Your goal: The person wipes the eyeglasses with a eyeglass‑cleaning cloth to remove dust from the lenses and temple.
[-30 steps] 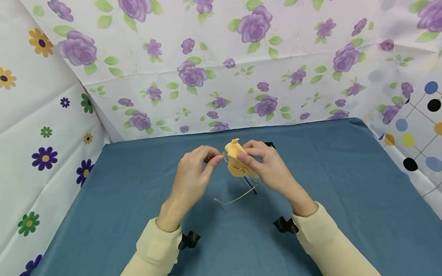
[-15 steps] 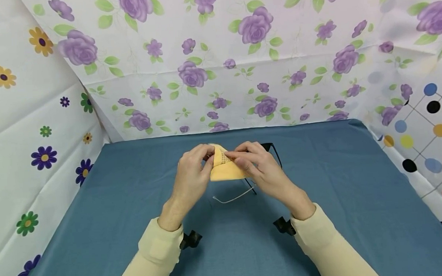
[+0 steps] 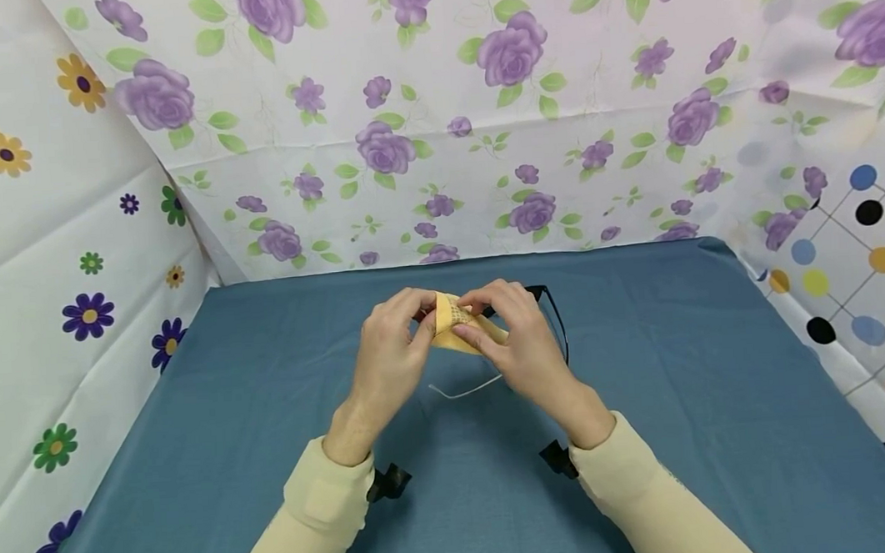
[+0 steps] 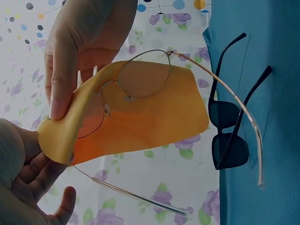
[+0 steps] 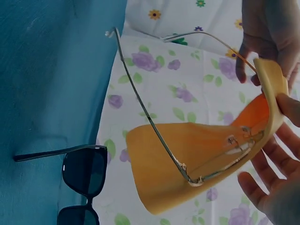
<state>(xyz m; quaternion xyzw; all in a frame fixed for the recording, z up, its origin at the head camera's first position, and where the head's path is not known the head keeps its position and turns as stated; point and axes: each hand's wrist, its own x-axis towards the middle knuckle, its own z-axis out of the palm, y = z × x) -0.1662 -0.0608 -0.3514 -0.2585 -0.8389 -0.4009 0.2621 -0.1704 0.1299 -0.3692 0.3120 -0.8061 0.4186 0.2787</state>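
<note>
Thin wire-framed eyeglasses (image 4: 145, 77) are held up over the table, their temples unfolded. A yellow-orange cleaning cloth (image 3: 443, 333) with dark print on one face is folded over the lens at the left end. My left hand (image 3: 388, 346) pinches that end of the eyeglasses along with the cloth's edge. With thumb and fingers, my right hand (image 3: 525, 351) grips the cloth over the lens. In the right wrist view, the cloth (image 5: 154, 187) hangs spread behind the other lens, and one temple (image 5: 150, 117) sticks out. Fingertips are partly hidden behind the cloth.
Dark sunglasses (image 4: 229, 126) lie on the blue tablecloth (image 3: 269, 402) behind my right hand, temples open. Flower-printed sheets (image 3: 435, 126) hang at the back and left, and a dotted sheet (image 3: 864, 288) hangs at the right.
The right hand has brought the cloth leftward from the right part of the eyeglasses and folded it over the left lens. Its fingers have since shifted on the cloth. The left hand stays near the left end.
</note>
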